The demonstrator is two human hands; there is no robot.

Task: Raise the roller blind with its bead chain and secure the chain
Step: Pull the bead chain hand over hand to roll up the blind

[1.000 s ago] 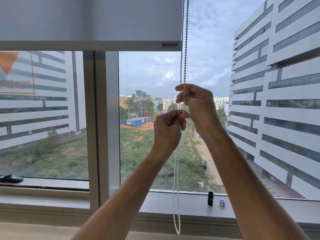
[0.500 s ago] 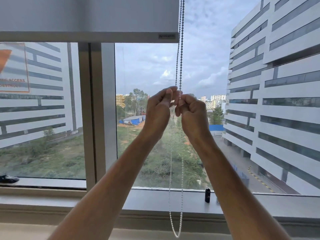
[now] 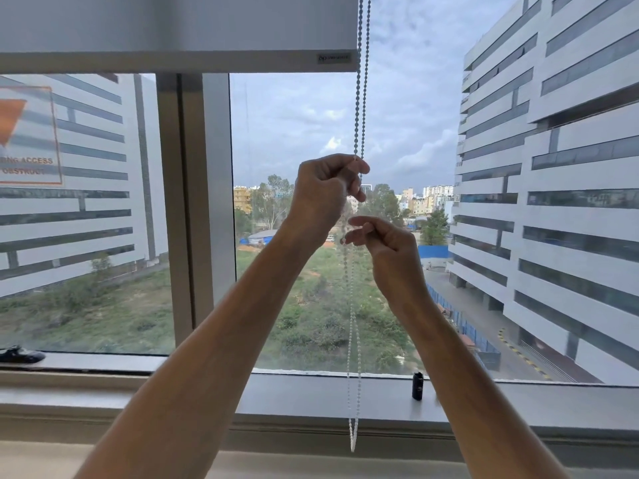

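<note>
The grey roller blind point(image 3: 173, 25) hangs rolled up near the top of the window, its bottom rail point(image 3: 173, 62) crossing the upper glass. The bead chain point(image 3: 361, 98) drops along the blind's right edge as two strands and ends in a loop point(image 3: 352, 444) below the sill. My left hand point(image 3: 325, 191) is raised and closed around the chain. My right hand point(image 3: 383, 243) sits lower and to the right, its fingertips pinched on a strand.
A wide window mullion point(image 3: 193, 202) stands left of my arms. The window sill point(image 3: 311, 395) carries a small black cylinder point(image 3: 417, 385) on the right and a dark object point(image 3: 17, 354) at the far left. An orange sign point(image 3: 27, 136) is stuck on the left pane.
My left hand has climbed from below my right hand to above it on the chain. My right hand has dropped down. The blind's bottom rail has risen slightly against the orange sign.
</note>
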